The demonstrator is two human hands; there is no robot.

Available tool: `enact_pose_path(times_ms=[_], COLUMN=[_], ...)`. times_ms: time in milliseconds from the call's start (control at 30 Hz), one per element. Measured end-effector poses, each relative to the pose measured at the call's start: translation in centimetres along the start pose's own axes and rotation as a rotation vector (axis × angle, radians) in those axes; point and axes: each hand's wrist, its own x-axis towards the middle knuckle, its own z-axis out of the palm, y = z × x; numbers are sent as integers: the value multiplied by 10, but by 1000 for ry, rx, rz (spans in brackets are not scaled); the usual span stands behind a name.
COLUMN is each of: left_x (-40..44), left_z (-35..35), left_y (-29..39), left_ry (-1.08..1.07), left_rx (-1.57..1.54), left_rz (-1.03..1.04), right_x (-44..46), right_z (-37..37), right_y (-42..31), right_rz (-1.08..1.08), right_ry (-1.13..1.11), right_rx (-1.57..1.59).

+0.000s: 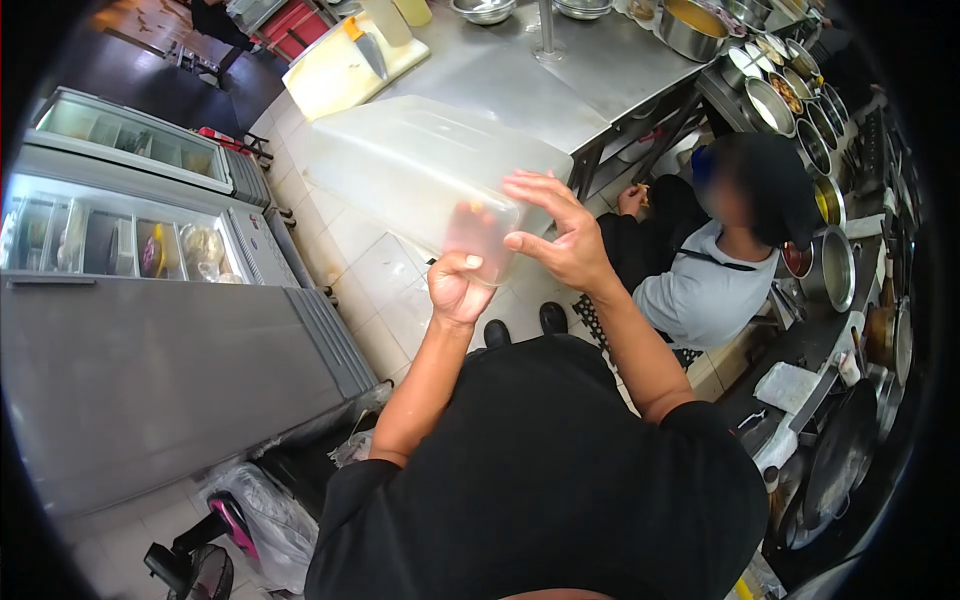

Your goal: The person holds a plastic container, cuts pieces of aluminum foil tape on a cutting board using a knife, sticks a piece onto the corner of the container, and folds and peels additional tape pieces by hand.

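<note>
A large translucent plastic container (400, 165) is tilted in the air in front of me, partly over the steel table's near edge. My left hand (465, 275) grips its near end, with the thumb outside and the fingers seen blurred through the plastic. My right hand (565, 230) has its fingers spread at the container's right side, with fingertips at the wall. Whether that hand bears any of the weight I cannot tell.
The steel table (500, 75) carries a cutting board (335, 75) with a knife (368, 50). A person (710, 270) sits low at the right, beside many pots (770, 105). Glass-topped freezers (170, 370) stand at the left. A fan (205, 570) is at the lower left.
</note>
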Motion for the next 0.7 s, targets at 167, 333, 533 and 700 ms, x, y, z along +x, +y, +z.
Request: enact_pose_path(times_ms=[167,333,533,700], left_x=[0,1,5,7], left_z=[-2,-1,13,-1], left_y=[-3,-2,-2,1], left_ry=[4,19,6,5], left_rx=[-76,-113,-58,-79], left_rz=[-1,25,19,0], right_x=[2,6,6,7], right_z=[-2,-3,-4,-3], right_y=[7,10,12,11], right_rz=[-14,-34,-29,-16], right_ry=[5,-8,7,14], right_rx=[71,61,85,116])
